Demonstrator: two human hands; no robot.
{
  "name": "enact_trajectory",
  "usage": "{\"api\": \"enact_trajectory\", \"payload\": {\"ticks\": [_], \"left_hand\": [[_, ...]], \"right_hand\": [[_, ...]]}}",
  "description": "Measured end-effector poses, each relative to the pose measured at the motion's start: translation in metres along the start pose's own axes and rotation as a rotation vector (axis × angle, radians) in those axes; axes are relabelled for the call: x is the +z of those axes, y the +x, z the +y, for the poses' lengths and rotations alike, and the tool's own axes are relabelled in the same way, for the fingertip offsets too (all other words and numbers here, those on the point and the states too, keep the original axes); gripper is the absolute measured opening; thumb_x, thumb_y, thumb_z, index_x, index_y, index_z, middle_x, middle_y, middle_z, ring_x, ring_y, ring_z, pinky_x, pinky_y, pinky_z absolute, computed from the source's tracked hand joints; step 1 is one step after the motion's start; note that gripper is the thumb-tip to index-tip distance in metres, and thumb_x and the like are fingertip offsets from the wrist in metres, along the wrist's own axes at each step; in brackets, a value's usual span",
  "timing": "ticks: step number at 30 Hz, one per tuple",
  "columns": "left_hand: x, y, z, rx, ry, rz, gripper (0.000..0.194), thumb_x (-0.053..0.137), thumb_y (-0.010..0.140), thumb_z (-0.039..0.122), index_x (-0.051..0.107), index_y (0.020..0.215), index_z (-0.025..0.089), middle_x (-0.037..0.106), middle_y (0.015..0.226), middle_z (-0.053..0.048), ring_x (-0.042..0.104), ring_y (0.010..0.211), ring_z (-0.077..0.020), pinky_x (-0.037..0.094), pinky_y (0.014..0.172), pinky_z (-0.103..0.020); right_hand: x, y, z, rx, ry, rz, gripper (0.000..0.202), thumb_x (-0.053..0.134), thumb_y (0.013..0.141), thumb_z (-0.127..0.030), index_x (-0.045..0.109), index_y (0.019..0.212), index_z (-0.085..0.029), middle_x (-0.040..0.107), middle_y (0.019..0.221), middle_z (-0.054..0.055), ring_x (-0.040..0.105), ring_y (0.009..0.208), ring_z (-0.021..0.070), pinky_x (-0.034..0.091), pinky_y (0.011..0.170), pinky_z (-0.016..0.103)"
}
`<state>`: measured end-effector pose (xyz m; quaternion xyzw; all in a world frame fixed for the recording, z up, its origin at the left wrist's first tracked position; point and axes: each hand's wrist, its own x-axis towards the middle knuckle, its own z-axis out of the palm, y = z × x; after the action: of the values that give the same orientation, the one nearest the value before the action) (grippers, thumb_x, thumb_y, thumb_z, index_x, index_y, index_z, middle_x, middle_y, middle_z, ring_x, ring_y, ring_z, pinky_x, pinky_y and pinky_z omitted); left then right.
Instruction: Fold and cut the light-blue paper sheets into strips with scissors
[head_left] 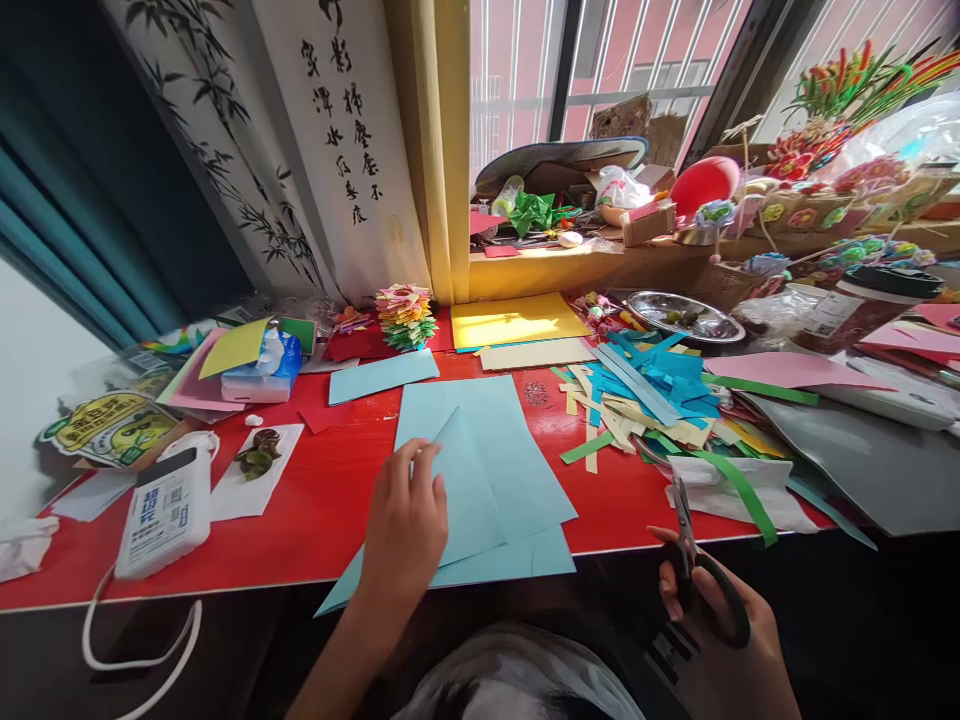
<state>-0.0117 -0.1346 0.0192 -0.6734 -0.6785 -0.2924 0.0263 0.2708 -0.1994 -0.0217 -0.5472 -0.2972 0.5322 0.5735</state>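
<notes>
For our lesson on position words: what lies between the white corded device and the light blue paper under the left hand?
The head view shows white paper bearing dark, leaf-like pieces, then red tabletop up to the light blue paper.

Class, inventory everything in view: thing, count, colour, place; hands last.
Flat table: one, red, centre
Rectangular paper sheets: several, pale blue, centre
Thin paper strips: many, blue, cream, green, right
Round metal dish: one, silver, back right
Layered paper ornament: one, multicoloured, back centre
Boxy plastic device: one, white, front left
Hanging inked panels: count unclear, white, back left
Other clutter: many, multicoloured, windowsill and table
Metal scissors: one, black handles, front right
Left hand: one, on sheets
Right hand: one, holding scissors
</notes>
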Motion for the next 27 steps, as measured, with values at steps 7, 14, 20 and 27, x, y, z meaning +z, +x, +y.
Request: {"api": "enact_trajectory", "payload": {"ticks": [7, 14, 20, 27], "left_hand": [[0.013, 0.02, -0.026, -0.249, 0.075, -0.403, 0.055, 0.053, 0.075, 0.048, 0.047, 0.116, 0.011, 0.052, 0.106, -0.014, 0.048, 0.103, -0.0292, 0.042, 0.081, -0.037], [0.008, 0.025, -0.027, -0.301, -0.215, -0.327, 0.029, 0.043, 0.079, 0.048, 0.05, 0.075, 0.02, 0.053, 0.08, -0.002, 0.051, 0.069, -0.0165, 0.038, 0.056, -0.024], [-0.016, 0.02, -0.013, -0.357, -0.563, -0.186, 0.033, 0.047, 0.078, 0.052, 0.057, 0.082, 0.021, 0.058, 0.072, 0.001, 0.051, 0.064, -0.0128, 0.036, 0.053, -0.02], [-0.04, 0.017, -0.004, -0.52, -0.891, -0.097, 0.035, 0.064, 0.068, 0.046, 0.063, 0.089, 0.018, 0.063, 0.079, -0.002, 0.058, 0.073, -0.0163, 0.045, 0.062, -0.023]], "right_hand": [[0.007, -0.003, 0.005, 0.003, 0.006, -0.017, 0.044, 0.062, 0.072, -0.043, 0.059, 0.108, -0.018, 0.05, 0.065, 0.001, 0.042, 0.052, 0.011, 0.036, 0.044, 0.022], [0.018, -0.005, 0.003, -0.044, 0.015, -0.154, 0.04, 0.06, 0.074, -0.043, 0.06, 0.106, -0.018, 0.049, 0.062, 0.001, 0.039, 0.048, 0.0092, 0.031, 0.043, 0.022], [0.035, -0.004, -0.014, -0.031, -0.017, -0.425, 0.042, 0.062, 0.071, -0.046, 0.062, 0.103, -0.019, 0.05, 0.062, 0.001, 0.043, 0.049, 0.009, 0.028, 0.044, 0.022], [0.066, 0.002, -0.039, 0.052, -0.239, -0.748, 0.053, 0.064, 0.069, -0.048, 0.059, 0.109, -0.014, 0.05, 0.064, 0.0, 0.045, 0.055, 0.0104, 0.036, 0.054, 0.024]]}}
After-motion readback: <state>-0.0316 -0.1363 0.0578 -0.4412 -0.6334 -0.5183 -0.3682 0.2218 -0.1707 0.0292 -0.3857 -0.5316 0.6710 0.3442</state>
